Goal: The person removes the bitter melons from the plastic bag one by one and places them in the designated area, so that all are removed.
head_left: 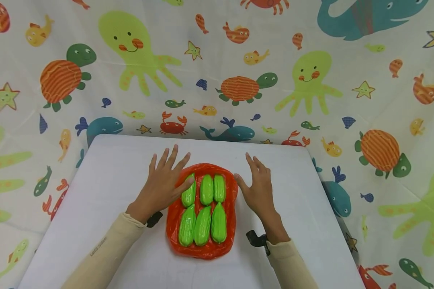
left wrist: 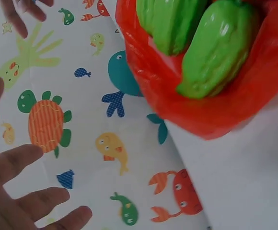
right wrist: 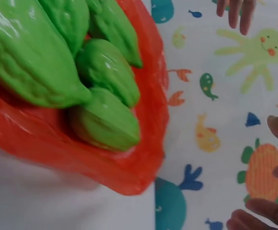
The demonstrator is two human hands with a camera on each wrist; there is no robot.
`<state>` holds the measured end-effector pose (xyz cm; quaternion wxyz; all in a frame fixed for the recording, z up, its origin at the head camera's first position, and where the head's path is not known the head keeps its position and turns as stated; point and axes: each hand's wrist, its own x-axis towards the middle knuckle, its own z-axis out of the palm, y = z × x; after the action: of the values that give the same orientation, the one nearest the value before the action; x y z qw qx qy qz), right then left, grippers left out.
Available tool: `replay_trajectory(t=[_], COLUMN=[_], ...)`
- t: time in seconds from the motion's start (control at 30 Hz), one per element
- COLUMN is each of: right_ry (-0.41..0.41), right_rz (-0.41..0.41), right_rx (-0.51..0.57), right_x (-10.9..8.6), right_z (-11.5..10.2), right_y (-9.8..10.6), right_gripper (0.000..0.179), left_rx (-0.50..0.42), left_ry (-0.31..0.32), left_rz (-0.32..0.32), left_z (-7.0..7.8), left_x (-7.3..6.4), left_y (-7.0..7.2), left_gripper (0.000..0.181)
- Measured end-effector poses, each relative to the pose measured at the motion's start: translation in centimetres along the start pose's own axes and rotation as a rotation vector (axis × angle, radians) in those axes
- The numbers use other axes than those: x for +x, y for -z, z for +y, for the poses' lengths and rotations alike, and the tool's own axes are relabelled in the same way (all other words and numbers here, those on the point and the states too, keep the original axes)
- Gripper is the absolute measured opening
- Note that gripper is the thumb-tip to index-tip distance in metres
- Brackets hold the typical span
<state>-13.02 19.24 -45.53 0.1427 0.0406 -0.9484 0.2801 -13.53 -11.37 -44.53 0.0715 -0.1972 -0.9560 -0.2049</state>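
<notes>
A shiny red tray (head_left: 173, 241) with an uneven, raised rim lies at the middle of the table. Several glossy green model vegetables, ridged and gourd-like, fill it in two rows; one is the front middle vegetable (head_left: 202, 226). My left hand (head_left: 159, 184) is over the tray's upper left edge, fingers spread, its thumb overlapping the back left vegetable (head_left: 189, 192) in the head view. Beside the tray's right edge my right hand (head_left: 258, 190) is held up with fingers extended and thumb toward the rim. Neither hand grips anything.
A white-topped table (head_left: 282, 176) stands against a cloth backdrop (head_left: 202, 60) printed with sea animals. Dark wrist cameras, such as the right wrist camera (head_left: 256, 239), are strapped near both light sleeves.
</notes>
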Motion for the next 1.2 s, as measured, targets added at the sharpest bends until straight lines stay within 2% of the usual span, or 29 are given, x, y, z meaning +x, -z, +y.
replay_trajectory(t=[0.1, 0.27, 0.37, 0.47, 0.6, 0.83, 1.2], right_ry=[-0.015, -0.043, -0.069, -0.085, -0.083, -0.082, -0.093], right_rz=[-0.015, -0.035, -0.054, -0.096, -0.151, -0.219, -0.253], right_rx=[0.089, 0.234, 0.285, 0.314, 0.331, 0.332, 0.295], right_x=[-0.4, -1.0, -1.4, -1.8, -2.4, -2.7, -2.7], right_z=[0.4, 1.0, 1.2, 1.2, 1.3, 1.3, 1.4], right_y=[-1.2, -3.2, -4.2, -5.1, -6.2, -7.6, -9.1], right_gripper=[0.074, 0.070, 0.068, 0.067, 0.065, 0.061, 0.060], left_rx=[-0.107, -0.322, -0.417, -0.484, -0.555, -0.700, -0.837], left_ry=[0.024, 0.105, 0.163, 0.230, 0.291, 0.338, 0.363], left_rz=[0.040, 0.077, 0.062, 0.013, -0.047, -0.071, -0.156], left_z=[-0.6, -1.6, -2.2, -2.8, -3.5, -4.2, -4.6], left_x=[-0.5, -1.8, -2.6, -3.5, -4.8, -6.5, -7.4], left_y=[-0.9, -2.5, -3.5, -4.7, -6.1, -7.9, -9.2], left_gripper=[0.072, 0.064, 0.062, 0.061, 0.060, 0.058, 0.059])
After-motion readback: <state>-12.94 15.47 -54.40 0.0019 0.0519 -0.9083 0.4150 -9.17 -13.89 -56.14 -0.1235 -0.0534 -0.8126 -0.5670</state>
